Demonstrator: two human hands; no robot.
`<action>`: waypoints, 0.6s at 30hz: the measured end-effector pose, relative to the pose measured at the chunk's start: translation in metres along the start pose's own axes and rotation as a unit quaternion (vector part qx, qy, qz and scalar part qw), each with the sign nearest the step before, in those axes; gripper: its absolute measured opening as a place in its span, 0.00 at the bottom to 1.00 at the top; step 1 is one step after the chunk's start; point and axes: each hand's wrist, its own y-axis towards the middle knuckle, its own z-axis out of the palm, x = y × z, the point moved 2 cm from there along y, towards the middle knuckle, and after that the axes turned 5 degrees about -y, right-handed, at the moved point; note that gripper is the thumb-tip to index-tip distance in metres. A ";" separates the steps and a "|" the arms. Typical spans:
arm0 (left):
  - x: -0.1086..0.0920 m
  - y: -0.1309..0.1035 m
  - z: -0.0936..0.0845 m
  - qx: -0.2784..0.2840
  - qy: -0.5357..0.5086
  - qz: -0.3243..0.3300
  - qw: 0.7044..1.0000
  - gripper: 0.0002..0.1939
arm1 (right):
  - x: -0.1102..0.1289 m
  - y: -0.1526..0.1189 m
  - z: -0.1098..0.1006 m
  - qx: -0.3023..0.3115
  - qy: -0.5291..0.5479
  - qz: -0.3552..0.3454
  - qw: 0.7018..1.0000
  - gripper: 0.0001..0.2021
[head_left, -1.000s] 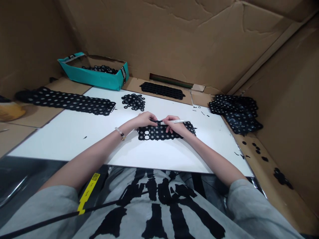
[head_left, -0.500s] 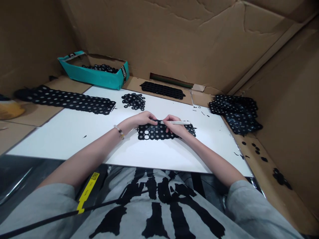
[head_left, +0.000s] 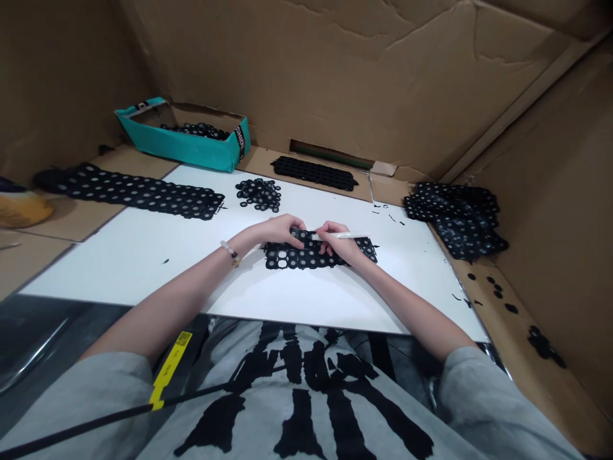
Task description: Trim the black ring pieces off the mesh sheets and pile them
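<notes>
A black sheet of joined rings [head_left: 301, 259] lies flat on the white board [head_left: 268, 294] in front of me. Two of its openings near the left end show white. My left hand [head_left: 282, 231] holds the sheet's far edge, its thumb resting on top and the index finger along the edge. A slim white pen-shaped tool [head_left: 349, 236] is pinched in my right hand [head_left: 338, 243], which rests over the sheet's middle. The tool's tip meets the sheet close to my left thumb; its kind cannot be made out.
Beyond my left hand is a pile of loose black rings [head_left: 258, 194]. A teal box [head_left: 186, 145] with more rings stands at the back left. Other black sheets lie at left [head_left: 143, 190], back [head_left: 315, 173] and right [head_left: 457, 217]. Cardboard walls [head_left: 335, 83] surround the board; black scraps [head_left: 498, 291] lie right.
My left thumb has slid nearer to me on the sheet, widening the gap to the index finger. My right hand stays on the sheet with the tool. The view has shifted slightly.
</notes>
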 end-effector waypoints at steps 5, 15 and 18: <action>0.001 0.002 0.002 -0.024 0.027 -0.027 0.999 0.27 | 0.002 -0.002 -0.001 0.016 -0.029 -0.035 0.999 0.05; -0.005 -0.003 -0.003 -0.010 0.067 -0.018 0.998 0.28 | 0.004 -0.004 0.000 0.017 -0.035 -0.040 0.998 0.07; -0.010 -0.007 -0.003 -0.003 0.081 -0.035 0.996 0.23 | 0.002 -0.003 0.000 0.013 -0.025 -0.037 0.999 0.07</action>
